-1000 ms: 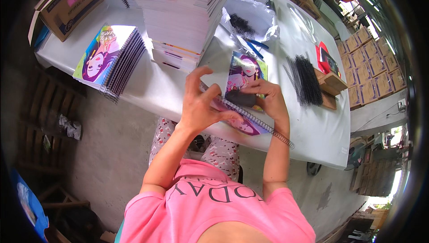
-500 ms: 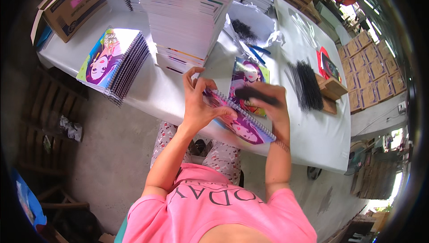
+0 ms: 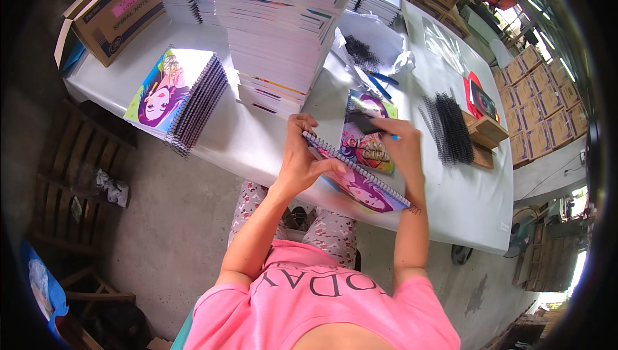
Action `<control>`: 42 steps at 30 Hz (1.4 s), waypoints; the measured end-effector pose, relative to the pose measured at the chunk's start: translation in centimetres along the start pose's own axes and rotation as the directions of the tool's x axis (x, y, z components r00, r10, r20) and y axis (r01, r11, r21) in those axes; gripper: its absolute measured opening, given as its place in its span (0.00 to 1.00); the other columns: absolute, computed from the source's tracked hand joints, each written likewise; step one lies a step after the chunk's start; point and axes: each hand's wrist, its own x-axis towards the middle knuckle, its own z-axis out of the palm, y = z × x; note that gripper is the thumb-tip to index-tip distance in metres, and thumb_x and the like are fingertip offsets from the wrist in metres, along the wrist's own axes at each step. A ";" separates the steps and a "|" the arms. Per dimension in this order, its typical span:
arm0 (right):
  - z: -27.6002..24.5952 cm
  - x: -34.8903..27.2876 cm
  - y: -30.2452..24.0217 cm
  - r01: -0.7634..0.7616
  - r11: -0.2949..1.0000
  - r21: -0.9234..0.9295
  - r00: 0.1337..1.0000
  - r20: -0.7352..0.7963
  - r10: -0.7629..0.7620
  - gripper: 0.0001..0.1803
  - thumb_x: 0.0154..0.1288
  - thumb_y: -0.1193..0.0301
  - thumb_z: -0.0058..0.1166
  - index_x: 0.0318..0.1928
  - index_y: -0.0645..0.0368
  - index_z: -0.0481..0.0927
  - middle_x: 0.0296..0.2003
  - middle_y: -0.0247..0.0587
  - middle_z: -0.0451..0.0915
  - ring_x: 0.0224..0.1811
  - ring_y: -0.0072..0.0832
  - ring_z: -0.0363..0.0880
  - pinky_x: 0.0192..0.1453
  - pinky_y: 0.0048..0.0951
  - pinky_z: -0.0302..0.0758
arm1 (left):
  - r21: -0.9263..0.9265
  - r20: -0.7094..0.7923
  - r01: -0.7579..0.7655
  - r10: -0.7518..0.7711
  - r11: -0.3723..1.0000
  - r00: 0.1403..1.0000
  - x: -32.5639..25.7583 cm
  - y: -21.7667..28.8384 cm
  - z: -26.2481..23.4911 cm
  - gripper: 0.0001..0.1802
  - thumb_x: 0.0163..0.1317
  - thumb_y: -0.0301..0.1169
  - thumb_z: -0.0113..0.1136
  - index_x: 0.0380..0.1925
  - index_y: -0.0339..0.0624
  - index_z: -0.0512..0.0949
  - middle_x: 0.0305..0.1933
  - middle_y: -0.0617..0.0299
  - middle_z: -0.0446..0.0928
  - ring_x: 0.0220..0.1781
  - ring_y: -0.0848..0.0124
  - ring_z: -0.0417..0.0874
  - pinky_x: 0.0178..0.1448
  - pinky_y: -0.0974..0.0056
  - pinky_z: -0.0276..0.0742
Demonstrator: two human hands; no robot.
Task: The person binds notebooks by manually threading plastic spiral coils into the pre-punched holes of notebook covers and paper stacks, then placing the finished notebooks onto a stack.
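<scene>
My left hand is closed on a spiral notebook with a purple illustrated cover. The notebook is tilted over the table's near edge, its coil running along the upper side and a loose coil end at its right. Just above the coil, my right hand grips a flat black piece of a kind I cannot make out; a bit of blue shows at the fingers. Another illustrated cover lies flat on the table behind, partly hidden by the black piece and the right hand.
Bound notebooks are stacked at left, beside a tall paper stack. Blue-handled pliers lie near a plastic bag holding black coils. More black coils rest by a wooden block. Cartons stand at right.
My right hand has moved slightly up, bringing the black piece away from the notebook's coil. The left hand still holds the notebook. The whole view has shifted a little.
</scene>
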 end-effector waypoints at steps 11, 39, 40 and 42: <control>0.3 -7.8 -3.2 -0.562 0.243 0.791 0.815 0.478 0.329 0.27 0.61 0.70 0.55 0.60 0.59 0.67 0.54 0.38 0.72 0.53 0.25 0.71 0.57 0.30 0.67 | -0.712 -0.248 -0.210 0.039 0.670 0.968 2.8 6.1 1.4 0.37 0.32 0.60 0.72 0.26 0.47 0.60 0.24 0.70 0.59 0.24 0.78 0.57 0.28 0.73 0.53; -1.2 -8.4 -5.2 -0.260 0.794 0.549 0.957 0.036 0.289 0.16 0.61 0.69 0.58 0.46 0.66 0.75 0.31 0.38 0.82 0.32 0.18 0.76 0.38 0.22 0.72 | -0.682 0.095 0.394 -0.460 0.616 0.883 0.5 4.8 -3.4 0.15 0.64 0.26 0.46 0.18 0.34 0.72 0.26 0.61 0.74 0.27 0.77 0.75 0.39 0.68 0.77; -1.2 -8.4 -5.4 -0.258 0.799 0.544 0.958 0.035 0.285 0.16 0.61 0.69 0.58 0.46 0.66 0.75 0.30 0.38 0.82 0.31 0.18 0.76 0.37 0.21 0.72 | -0.706 0.113 0.368 -0.417 0.605 0.902 0.3 4.2 -3.7 0.15 0.64 0.26 0.45 0.17 0.34 0.72 0.25 0.62 0.73 0.27 0.77 0.74 0.39 0.69 0.76; -1.4 -8.3 -5.8 -0.252 0.808 0.533 0.960 0.031 0.279 0.15 0.61 0.69 0.58 0.45 0.65 0.76 0.29 0.39 0.82 0.30 0.18 0.76 0.37 0.21 0.71 | -0.723 0.141 0.334 -0.344 0.605 0.928 0.0 3.3 -4.4 0.14 0.64 0.25 0.45 0.19 0.32 0.73 0.24 0.64 0.71 0.25 0.78 0.71 0.38 0.70 0.75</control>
